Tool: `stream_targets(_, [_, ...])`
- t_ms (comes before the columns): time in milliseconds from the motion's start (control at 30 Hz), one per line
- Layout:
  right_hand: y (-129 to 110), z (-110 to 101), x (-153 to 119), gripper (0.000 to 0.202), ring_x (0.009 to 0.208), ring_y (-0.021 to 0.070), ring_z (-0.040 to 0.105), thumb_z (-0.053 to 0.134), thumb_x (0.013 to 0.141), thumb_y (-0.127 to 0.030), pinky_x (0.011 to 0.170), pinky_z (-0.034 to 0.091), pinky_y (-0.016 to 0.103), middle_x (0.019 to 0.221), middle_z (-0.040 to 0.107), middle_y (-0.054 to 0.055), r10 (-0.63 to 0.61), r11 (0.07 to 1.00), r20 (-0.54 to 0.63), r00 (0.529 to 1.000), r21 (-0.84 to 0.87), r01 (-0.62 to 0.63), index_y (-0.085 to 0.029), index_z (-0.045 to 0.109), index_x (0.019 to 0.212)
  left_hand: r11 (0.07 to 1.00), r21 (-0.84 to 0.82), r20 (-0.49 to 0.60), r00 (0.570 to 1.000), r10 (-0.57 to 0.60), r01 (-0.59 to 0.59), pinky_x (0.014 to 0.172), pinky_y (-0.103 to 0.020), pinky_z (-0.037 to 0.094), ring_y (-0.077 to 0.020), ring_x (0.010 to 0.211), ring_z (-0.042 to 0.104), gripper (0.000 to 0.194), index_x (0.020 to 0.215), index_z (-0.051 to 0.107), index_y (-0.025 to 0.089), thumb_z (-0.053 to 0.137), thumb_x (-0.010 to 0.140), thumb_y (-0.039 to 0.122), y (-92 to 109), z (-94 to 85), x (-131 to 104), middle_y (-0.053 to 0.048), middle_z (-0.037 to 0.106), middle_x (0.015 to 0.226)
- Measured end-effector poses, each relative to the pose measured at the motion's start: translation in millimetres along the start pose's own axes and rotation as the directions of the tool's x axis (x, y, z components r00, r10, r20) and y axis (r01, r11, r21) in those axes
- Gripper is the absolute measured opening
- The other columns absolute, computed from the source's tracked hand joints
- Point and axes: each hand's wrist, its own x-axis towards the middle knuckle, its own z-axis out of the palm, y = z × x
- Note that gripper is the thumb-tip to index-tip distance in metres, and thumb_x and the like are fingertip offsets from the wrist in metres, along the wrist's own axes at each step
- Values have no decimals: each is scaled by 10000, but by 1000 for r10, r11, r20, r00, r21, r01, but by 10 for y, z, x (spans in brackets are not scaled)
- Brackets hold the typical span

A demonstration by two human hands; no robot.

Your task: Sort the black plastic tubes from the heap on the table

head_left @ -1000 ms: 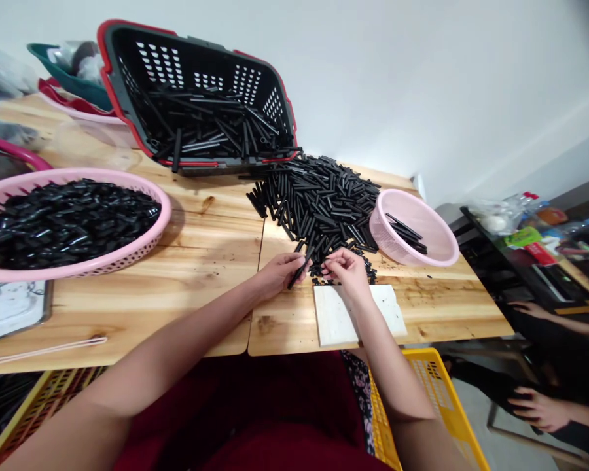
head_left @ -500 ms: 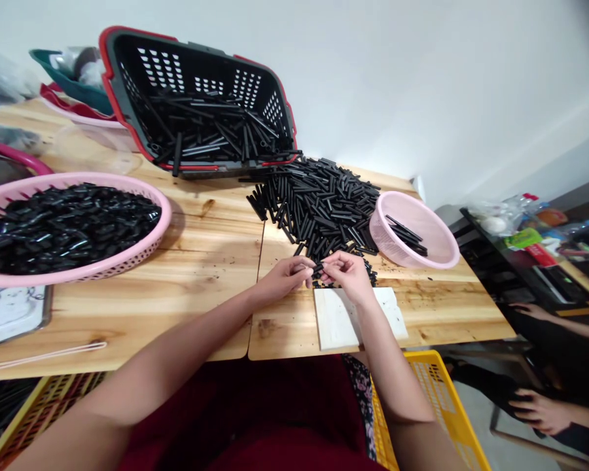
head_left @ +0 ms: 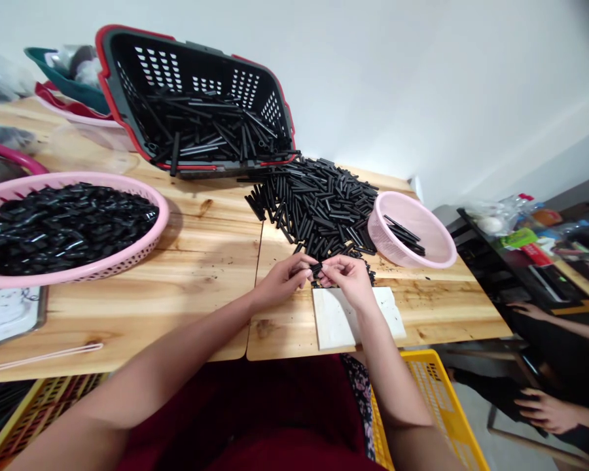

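Observation:
Both hands meet over the table at the near edge of a pile of short black tubes [head_left: 324, 203]. Between the fingertips sits a small black tube [head_left: 317, 269], partly hidden by the fingers. My left hand [head_left: 285, 278] pinches it from the left, and my right hand [head_left: 349, 278] grips its right end with thumb and fingers. Tiny black pieces [head_left: 372, 275] lie scattered beneath and beside the hands. A pale board [head_left: 331, 324] lies flat below the right wrist.
A tilted black basket with red trim [head_left: 108, 98] holds longer black tubes. On the left stands a pink oval basket [head_left: 160, 219] of shiny black pieces; on the right, a pink bowl [head_left: 439, 242] with a few tubes. Yellow crates [head_left: 434, 392] sit below the table. Another person's hand [head_left: 550, 409] shows at far right.
The view has shifted very slightly. Both hands stay together over the same spot, with the fingers moving a little around the black tube.

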Motion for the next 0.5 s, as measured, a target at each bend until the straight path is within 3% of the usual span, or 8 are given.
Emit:
stream_targets(167, [1, 84, 7, 385, 497, 97, 587, 746, 635, -412, 488, 526, 183, 674, 632, 56, 4, 999, -102, 995, 44, 1, -100, 591, 798, 999, -29, -20, 999, -29, 29, 615, -140, 411, -10, 624, 474, 457, 1163, 528, 102, 523, 863, 447, 14, 2, -2, -38, 575, 826])
stream_targets(300, [7, 114, 36, 344, 568, 117, 619, 722, 635, -386, 508, 545, 194, 683, 622, 50, -16, 999, -138, 990, 38, 21, -109, 565, 766, 998, -45, -30, 999, -41, 39, 594, -129, 390, -3, 611, 463, 455, 1153, 523, 101, 524, 863, 452, -11, -8, 15, -34, 575, 822])
stream_targets(500, [17, 148, 53, 262, 657, 108, 632, 700, 624, -309, 560, 579, 219, 960, 644, 79, -109, 993, -181, 977, 14, 113, -110, 545, 697, 998, -42, -20, 998, -56, 55, 559, -112, 356, 6, 582, 439, 453, 1171, 503, 112, 511, 868, 449, 10, -20, 22, -19, 562, 797])
